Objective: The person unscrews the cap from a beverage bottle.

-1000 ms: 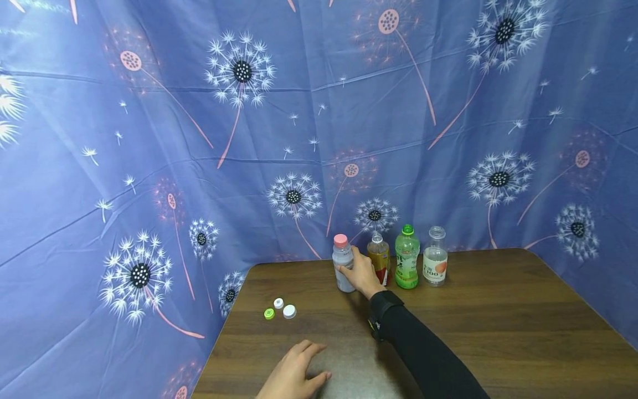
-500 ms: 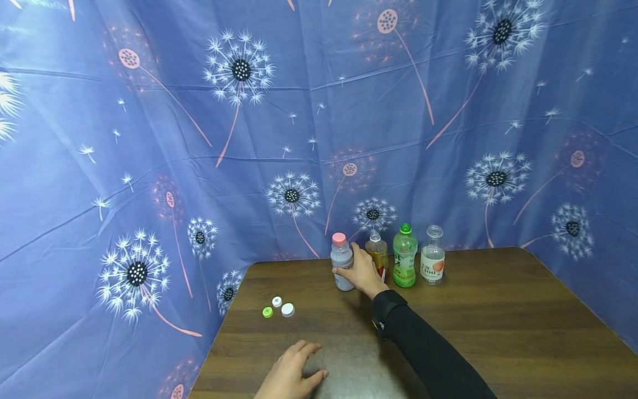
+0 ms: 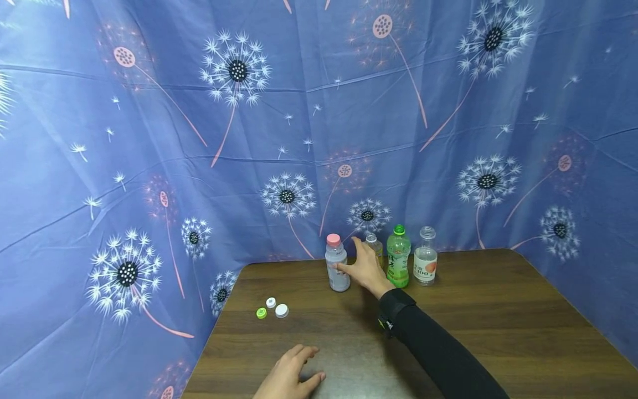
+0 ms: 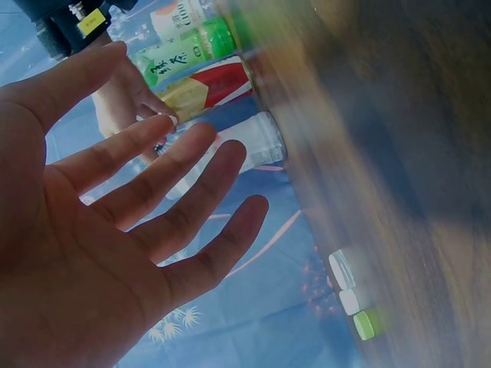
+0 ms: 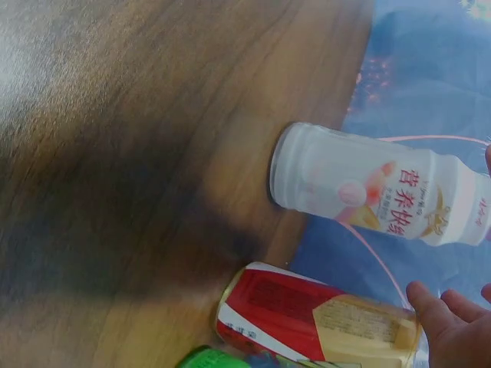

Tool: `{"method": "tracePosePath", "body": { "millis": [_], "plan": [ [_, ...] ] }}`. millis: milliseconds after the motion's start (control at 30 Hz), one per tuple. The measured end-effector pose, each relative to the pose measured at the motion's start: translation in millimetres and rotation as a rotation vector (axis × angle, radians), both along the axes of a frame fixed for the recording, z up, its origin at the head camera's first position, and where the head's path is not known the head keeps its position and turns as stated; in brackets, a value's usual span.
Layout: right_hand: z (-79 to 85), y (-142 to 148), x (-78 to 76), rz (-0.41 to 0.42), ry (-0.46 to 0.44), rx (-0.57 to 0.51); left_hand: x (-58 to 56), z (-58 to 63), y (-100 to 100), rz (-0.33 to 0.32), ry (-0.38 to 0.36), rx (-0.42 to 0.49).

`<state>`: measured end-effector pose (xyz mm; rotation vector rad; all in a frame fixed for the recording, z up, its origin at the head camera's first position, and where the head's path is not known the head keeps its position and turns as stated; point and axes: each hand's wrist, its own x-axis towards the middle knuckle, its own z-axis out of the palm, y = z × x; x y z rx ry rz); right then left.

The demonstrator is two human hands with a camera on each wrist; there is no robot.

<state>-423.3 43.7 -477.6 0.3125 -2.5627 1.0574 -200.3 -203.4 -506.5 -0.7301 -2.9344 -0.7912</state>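
Observation:
A white bottle with a pink cap stands upright at the left end of a row of bottles. My right hand is just right of it, fingers spread from the thumb. The thumb tip overlaps the bottle's side in the head view; whether it touches I cannot tell. In the right wrist view, fingertips show apart from the white bottle. My left hand is above the near part of the table with fingers extended, holding nothing. Its palm and spread fingers fill the left wrist view.
Right of my right hand stand a capless gold-and-red bottle, partly hidden in the head view, a green bottle and a clear bottle. Two white caps and a green cap lie on the wooden table. A blue curtain hangs behind.
My right hand has opened away from the white bottle, leaving a gap between its fingers and the bottle. The left hand keeps its pose. The head view has shifted slightly.

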Motion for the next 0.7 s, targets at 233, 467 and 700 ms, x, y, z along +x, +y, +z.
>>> {"method": "tracePosePath", "body": {
  "millis": [233, 467, 700],
  "plan": [
    [10.6, 9.8, 1.9, -0.018, 0.121, -0.012, 1.0, -2.0, -1.8, 0.003, -0.040, 0.014],
    [28.9, 20.4, 2.1, -0.013, 0.160, 0.018, 1.0, 0.9, -2.1, -0.004, -0.076, 0.045],
    [33.4, 34.3, -7.8, -0.063, 0.104, 0.038, 2.2, 0.0, -2.3, -0.023, -0.040, 0.044]
  ]
}}
